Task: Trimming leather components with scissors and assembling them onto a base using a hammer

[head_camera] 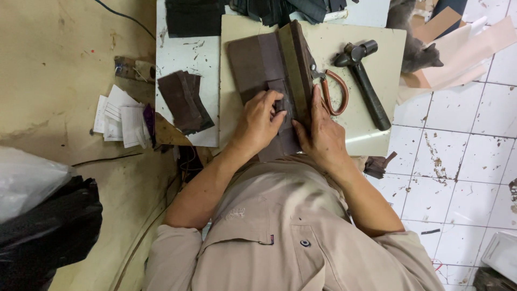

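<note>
Left side: stack of dark leather pieces (184,101) sits just beside your board (371,137) on the tabletop (183,54).
Left hand (257,123): fingers curled, pinching a small flap on the brown leather panel (253,64).
Tip: I'd keep that fold flat and snug to the edge.
Right hand (322,134): fingers together, pressing the panel.
Right side: shears (333,91), hammer (363,81), untouched.

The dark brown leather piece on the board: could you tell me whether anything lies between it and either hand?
Nothing visible does. The left hand and right hand both rest directly on the dark brown leather piece; scissors and hammer lie off to the right.
</note>
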